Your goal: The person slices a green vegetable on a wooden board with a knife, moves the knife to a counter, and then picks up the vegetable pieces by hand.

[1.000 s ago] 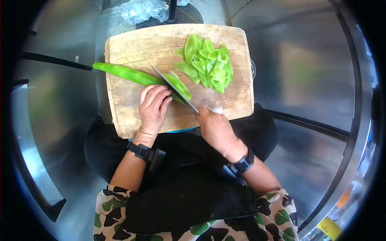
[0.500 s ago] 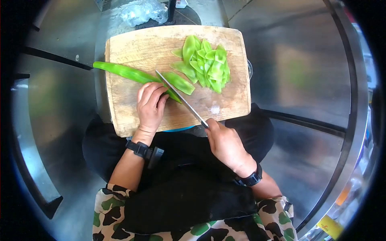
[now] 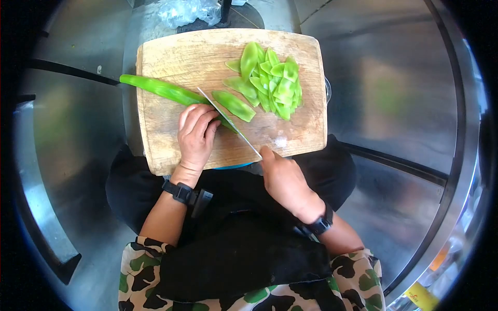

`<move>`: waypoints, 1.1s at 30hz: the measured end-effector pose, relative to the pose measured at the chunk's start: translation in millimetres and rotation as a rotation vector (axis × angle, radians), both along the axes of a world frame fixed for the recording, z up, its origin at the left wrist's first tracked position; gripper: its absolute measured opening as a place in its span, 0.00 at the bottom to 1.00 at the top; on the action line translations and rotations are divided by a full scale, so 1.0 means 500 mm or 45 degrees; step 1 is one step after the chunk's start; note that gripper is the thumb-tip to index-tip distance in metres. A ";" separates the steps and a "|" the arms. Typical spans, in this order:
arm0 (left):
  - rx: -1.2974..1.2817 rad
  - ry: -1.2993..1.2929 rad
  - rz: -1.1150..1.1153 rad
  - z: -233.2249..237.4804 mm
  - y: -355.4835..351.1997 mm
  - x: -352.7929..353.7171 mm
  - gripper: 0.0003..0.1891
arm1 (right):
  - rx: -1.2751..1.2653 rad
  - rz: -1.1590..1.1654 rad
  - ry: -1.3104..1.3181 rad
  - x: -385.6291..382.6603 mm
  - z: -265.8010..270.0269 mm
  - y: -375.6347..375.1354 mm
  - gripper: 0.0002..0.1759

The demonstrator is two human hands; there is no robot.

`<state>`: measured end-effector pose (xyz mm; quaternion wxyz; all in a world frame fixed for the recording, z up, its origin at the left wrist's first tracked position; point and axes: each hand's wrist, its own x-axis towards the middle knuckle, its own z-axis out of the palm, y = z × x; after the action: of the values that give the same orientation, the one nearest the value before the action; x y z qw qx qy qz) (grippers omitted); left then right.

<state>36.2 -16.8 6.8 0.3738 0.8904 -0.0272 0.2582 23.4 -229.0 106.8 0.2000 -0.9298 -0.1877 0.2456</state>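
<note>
My left hand (image 3: 195, 136) presses a long, peeled green celtuce stem (image 3: 165, 89) onto the wooden cutting board (image 3: 176, 57), its fingers curled over the cut end. In my right hand (image 3: 289, 182), the fist is wrapped round the handle of a knife (image 3: 228, 119). The blade runs diagonally across the stem, right beside my left fingertips. A loose celtuce slice (image 3: 234, 106) lies just right of the blade. Farther right is a heap of thin green slices (image 3: 280, 85). My fingers and the blade hide part of the stem's near end.
The board rests across my lap, near my black-clad knees. Steel cabinet fronts (image 3: 384, 93) stand close on both sides. Beyond the board, a clear plastic bag (image 3: 189, 11) lies on the floor by a black post (image 3: 225, 11). A small whitish patch (image 3: 280, 141) shows on the board.
My right hand and the knife have shifted slightly left, and the blade now shows more edge-on. My left hand stays on the stem. The whole view has moved a little.
</note>
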 end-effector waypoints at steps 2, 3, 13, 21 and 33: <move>0.002 -0.005 0.017 0.001 -0.001 0.000 0.12 | 0.001 0.021 -0.073 0.015 -0.048 0.018 0.08; 0.006 -0.005 0.012 0.000 0.000 0.001 0.12 | 0.002 0.032 -0.112 0.026 -0.058 0.026 0.08; -0.020 -0.039 0.029 -0.004 0.004 -0.002 0.13 | 0.140 -0.077 -0.099 0.023 0.031 0.000 0.08; 0.017 -0.036 0.053 -0.002 0.003 -0.001 0.13 | -0.020 0.011 -0.023 0.001 0.037 0.001 0.11; 0.015 -0.009 0.055 -0.004 0.005 0.001 0.13 | -0.037 0.071 -0.027 0.027 -0.023 0.024 0.09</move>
<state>36.5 -14.1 4.7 0.3625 0.8921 -0.0108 0.2694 37.0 -217.2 95.3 0.1775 -0.9296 -0.2119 0.2440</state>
